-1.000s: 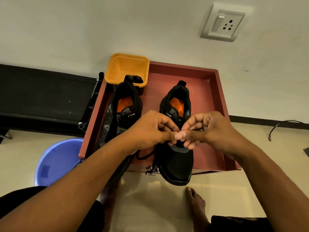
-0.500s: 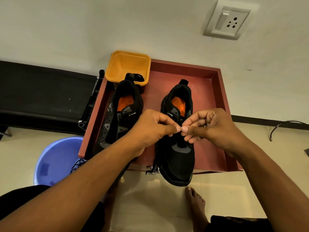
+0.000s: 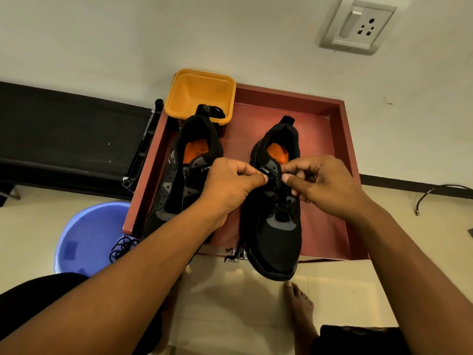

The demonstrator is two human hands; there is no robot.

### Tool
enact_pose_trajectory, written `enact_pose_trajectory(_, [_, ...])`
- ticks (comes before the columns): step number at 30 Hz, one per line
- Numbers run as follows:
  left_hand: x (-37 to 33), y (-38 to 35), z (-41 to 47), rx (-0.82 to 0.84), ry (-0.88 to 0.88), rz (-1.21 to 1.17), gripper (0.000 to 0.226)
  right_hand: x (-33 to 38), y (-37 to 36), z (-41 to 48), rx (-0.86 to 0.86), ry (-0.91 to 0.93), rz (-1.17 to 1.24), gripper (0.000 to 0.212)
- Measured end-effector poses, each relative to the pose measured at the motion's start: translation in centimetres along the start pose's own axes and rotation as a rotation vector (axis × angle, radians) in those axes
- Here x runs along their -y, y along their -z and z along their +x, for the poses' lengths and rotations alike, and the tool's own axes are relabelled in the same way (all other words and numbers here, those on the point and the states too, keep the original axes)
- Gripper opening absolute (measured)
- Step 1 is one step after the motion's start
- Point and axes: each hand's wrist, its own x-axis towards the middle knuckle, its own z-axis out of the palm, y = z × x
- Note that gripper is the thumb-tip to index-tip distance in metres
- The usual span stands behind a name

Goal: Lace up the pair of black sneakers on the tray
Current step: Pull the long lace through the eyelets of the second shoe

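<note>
Two black sneakers with orange insoles stand on a dark red tray [image 3: 332,160]. The left sneaker [image 3: 179,180] has bare eyelets. The right sneaker [image 3: 277,237] carries a black lace through its lower eyelets, its toe hanging over the tray's near edge. My left hand [image 3: 230,185] and my right hand [image 3: 322,185] hover over the right sneaker's tongue, each pinching an end of the black lace [image 3: 274,176] stretched between thumb tips. A second loose black lace [image 3: 122,248] dangles off the tray's near left corner.
A yellow plastic tub [image 3: 201,94] sits at the tray's far left corner against the wall. A blue bucket [image 3: 87,237] stands on the floor at the left, beside a black bench [image 3: 66,139]. My bare foot [image 3: 299,306] rests below the tray. A wall socket [image 3: 358,26] is upper right.
Both hands have risen slightly toward the sneaker's tongue and drawn a little apart, so a short stretch of lace shows between the thumbs.
</note>
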Motion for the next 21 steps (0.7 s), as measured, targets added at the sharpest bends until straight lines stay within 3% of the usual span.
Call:
enact_pose_trajectory(9, [0.3,-0.7,0.7,-0.072,-0.084,0.122,0.007,-0.2,-0.2,0.5,0.044,-0.014,0.077,0.012])
enact_pose_trajectory(15, [-0.7,-1.0,0.1,-0.090,-0.353,0.506,0.007,0.0,-0.1,0.5,0.152,-0.005,0.095,0.014])
enact_pose_trajectory(21, [-1.2,1.1,1.3,0.048,-0.270,0.523,0.011,-0.3,-0.5,0.6,0.140,0.036,0.028,0.004])
